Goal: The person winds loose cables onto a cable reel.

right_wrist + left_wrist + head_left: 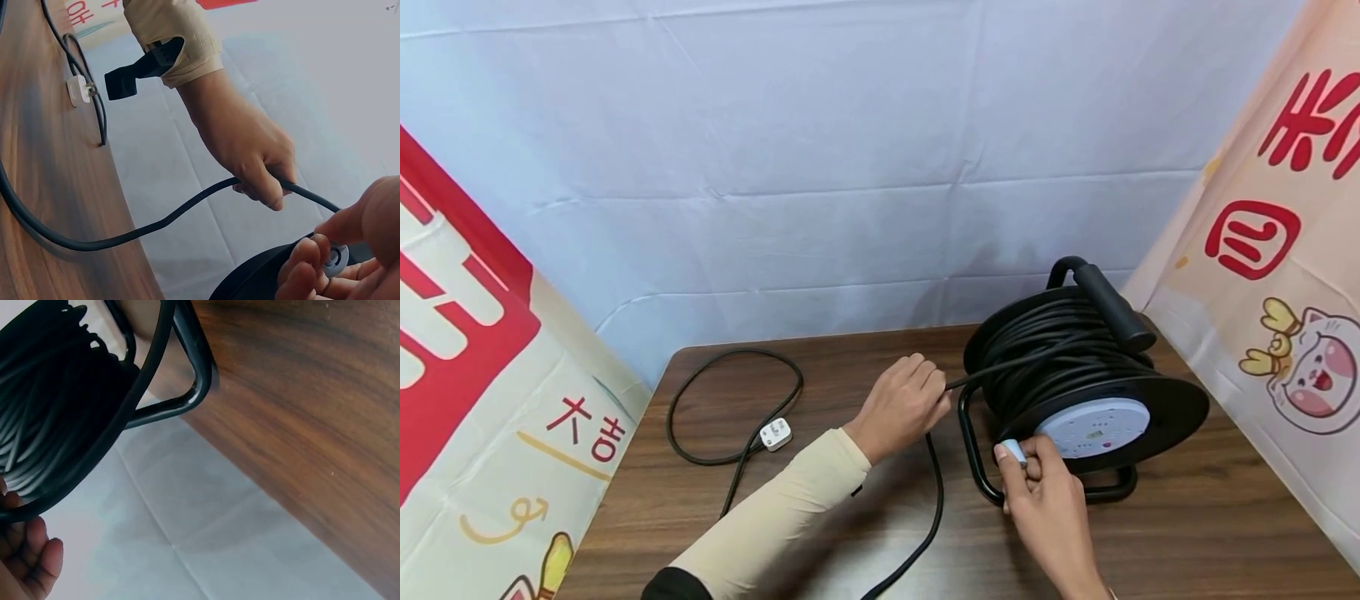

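head view: the cable reel (1172, 408) stands on its frame (973, 450) at the right of the table (1247, 508). the left hand (904, 408) grasps the black cable (1000, 369), which runs straight to the wound turns; the right hand (1048, 508) pinches the pale knob (1014, 451) on the reel's near face. neither hand braces the frame, so a hard sideways pull might slide or tip the reel. at left, the white plug (775, 434) lies beside a loose loop (801, 382); a sharp tug could drag it or draw the loop into a snag.

left wrist view: curled fingers lie close to the rim (139, 382); the cable within the grip cannot be told apart from it. if the reel turns, fingertips could be rubbed, and cable fed at one spot would probably pile up unevenly.

right wrist view: cable bends from the left hand down to the table; a kink could jam there. the knob sits among the fingertips, so a light pinch might slip.
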Action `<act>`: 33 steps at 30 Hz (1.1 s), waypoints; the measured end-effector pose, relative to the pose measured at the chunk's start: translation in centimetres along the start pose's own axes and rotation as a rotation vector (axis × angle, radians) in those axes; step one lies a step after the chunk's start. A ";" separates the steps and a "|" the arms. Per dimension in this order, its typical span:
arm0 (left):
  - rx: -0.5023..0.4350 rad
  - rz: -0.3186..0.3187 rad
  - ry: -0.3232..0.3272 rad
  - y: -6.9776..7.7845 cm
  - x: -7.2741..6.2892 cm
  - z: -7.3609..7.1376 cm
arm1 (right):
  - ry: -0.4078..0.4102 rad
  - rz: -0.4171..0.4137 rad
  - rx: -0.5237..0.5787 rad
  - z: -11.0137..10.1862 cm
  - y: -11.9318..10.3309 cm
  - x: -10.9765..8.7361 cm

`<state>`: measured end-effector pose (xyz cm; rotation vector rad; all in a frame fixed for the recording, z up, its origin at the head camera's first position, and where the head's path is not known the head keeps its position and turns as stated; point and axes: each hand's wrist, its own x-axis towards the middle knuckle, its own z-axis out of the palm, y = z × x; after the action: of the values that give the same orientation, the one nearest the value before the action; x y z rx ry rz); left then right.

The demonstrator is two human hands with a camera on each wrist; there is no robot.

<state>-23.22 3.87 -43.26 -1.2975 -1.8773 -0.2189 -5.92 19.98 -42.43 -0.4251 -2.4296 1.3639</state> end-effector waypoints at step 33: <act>0.100 -0.016 -0.026 -0.4 -1.2 0.2 | 0.076 -0.054 0.038 -3.0 -2.2 0.9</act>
<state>-23.45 2.99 -44.07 -1.2234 -1.8969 -0.1156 -5.71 21.54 -38.88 -0.3919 -2.3335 1.3442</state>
